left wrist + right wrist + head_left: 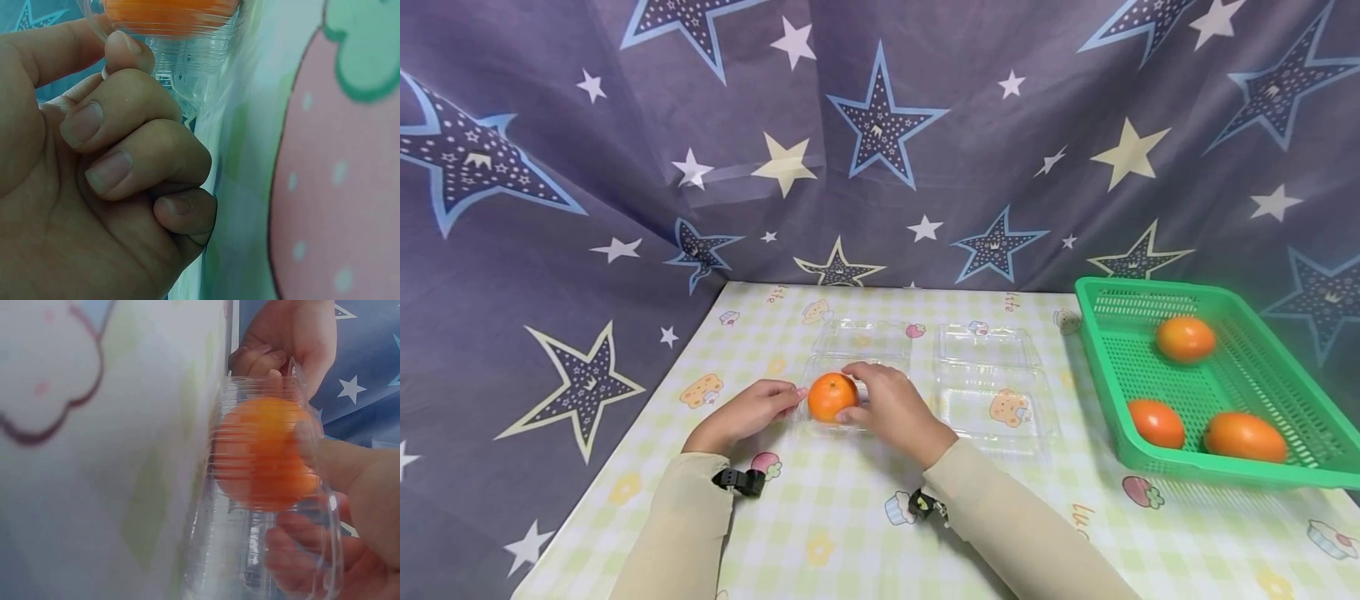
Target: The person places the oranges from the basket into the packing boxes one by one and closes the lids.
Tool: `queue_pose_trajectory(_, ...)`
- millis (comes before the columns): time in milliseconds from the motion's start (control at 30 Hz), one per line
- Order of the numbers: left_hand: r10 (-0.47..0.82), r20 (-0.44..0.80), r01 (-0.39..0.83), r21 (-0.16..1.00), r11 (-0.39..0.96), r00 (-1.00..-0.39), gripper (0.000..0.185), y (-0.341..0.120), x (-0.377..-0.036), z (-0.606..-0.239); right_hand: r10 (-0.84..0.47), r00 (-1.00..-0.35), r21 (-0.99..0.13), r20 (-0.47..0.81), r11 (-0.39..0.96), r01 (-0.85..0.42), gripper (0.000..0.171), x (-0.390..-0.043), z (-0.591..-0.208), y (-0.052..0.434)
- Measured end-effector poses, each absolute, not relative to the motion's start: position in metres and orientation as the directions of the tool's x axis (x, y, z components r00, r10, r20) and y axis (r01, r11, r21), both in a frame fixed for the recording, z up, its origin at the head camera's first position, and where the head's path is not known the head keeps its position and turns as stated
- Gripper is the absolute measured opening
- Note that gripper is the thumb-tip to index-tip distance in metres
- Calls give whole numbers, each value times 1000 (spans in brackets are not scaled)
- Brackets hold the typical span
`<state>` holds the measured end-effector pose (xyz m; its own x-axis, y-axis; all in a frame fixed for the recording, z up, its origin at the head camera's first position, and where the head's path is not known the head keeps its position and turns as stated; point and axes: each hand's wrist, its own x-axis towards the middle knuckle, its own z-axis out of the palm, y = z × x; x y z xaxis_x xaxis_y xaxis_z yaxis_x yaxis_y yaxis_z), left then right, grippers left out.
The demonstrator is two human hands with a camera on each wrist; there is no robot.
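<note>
While your two hands close in on it from either side, the orange sits in the near half of the left clear clamshell box, on the checked tablecloth; it lies directly between your palms, so neither hand has to travel to reach it. Your left hand comes at the box from the left, its fingers curled and its fingertip and thumb pinching the clear plastic edge, as the left wrist view shows; your right hand cups the fruit from the right, thumb against its near side and fingers bent over the top and behind the clear wall, as the right wrist view shows through the plastic. Whether the right fingers press the fruit itself or only the plastic around it I cannot tell from the head view. Being round, the orange has no long axis to mind; what counts is that it rests low in the tray, with the box's other half lying open behind it, away from you. I judge the right hand the nearer to the fruit; the left only steadies the box. A second clear box lies open just to the right; the green basket further right holds three more oranges.
</note>
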<state>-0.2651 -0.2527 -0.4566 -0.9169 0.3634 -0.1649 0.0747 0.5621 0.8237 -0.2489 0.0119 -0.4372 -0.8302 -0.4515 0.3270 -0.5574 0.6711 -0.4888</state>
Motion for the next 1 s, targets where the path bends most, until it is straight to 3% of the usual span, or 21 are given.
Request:
queue_pose_trajectory(533, 354, -189, 51, 820, 571, -916, 49, -253, -265, -455, -457, -825, -476, 333, 674, -565, 55, -249, -418, 16)
queue_pose_trajectory(1000, 348, -192, 44, 821, 569, -917, 49, -256, -266, -458, -469, -809, -366, 354, 726, -582, 57, -260, -391, 34)
